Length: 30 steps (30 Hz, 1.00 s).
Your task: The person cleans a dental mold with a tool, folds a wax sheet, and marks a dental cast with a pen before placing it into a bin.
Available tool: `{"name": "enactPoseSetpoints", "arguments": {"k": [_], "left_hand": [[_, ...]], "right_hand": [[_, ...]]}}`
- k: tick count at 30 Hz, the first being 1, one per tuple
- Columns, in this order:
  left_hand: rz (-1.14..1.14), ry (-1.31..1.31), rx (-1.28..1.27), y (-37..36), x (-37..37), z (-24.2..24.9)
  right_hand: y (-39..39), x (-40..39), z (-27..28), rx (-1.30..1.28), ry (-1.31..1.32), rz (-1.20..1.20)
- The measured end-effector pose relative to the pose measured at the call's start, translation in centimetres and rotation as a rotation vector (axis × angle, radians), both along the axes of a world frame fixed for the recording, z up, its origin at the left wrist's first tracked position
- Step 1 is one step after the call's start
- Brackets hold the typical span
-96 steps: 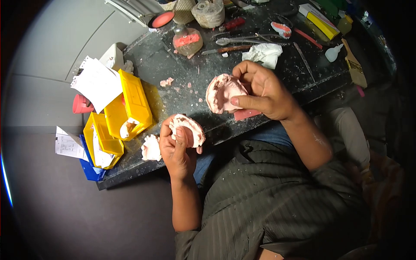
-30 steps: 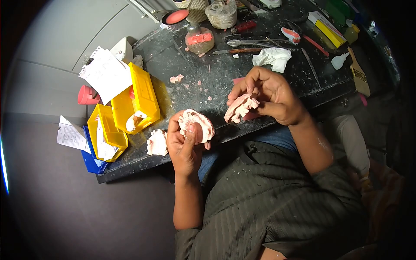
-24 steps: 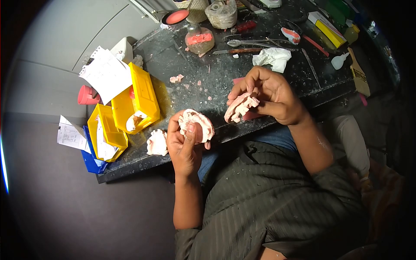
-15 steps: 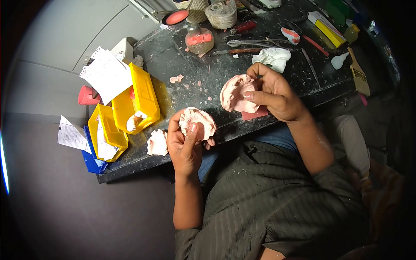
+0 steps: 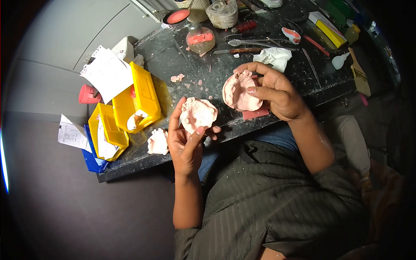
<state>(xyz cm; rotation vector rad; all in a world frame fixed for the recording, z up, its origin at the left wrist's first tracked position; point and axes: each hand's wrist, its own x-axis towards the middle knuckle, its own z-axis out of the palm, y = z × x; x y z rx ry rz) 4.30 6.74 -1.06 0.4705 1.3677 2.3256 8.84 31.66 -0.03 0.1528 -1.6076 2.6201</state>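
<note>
My left hand [image 5: 185, 145] grips a pale pink plaster dental cast [image 5: 199, 113] by its edge, the thumb on its near rim and the fingers beneath. To the right, my right hand [image 5: 277, 93] holds a second plaster dental cast [image 5: 236, 93], its thumb pressed on the face and the index finger over the far rim. Both casts are held up above the bench edge, apart from each other, with their tooth-ridge sides towards me. Left of my left hand a third cast [image 5: 158, 141] lies on the bench. A flat pink sheet [image 5: 255, 113] shows partly under the right cast.
Yellow bins [image 5: 149, 97] with papers stand at the left of the black bench [image 5: 173, 112]. Farther back are a glass burner [image 5: 200, 41], a knife [image 5: 242, 50], crumpled tissue [image 5: 274, 58] and a red pan [image 5: 177, 17]. A brush [image 5: 359, 73] lies at the right edge.
The left cast has been raised and tilted, with my left thumb shifted down to its near rim. My right index finger has stretched across the far rim of the right cast, which has turned slightly.
</note>
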Motion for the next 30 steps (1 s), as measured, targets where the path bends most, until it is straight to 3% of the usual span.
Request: {"name": "enactPoseSetpoints", "arguments": {"k": [30], "left_hand": [[0.016, 0.019, 0.019, 0.4, -0.5, -1.1]], "right_hand": [[-0.1, 0.0, 0.1, 0.011, -0.027, 0.019]]}}
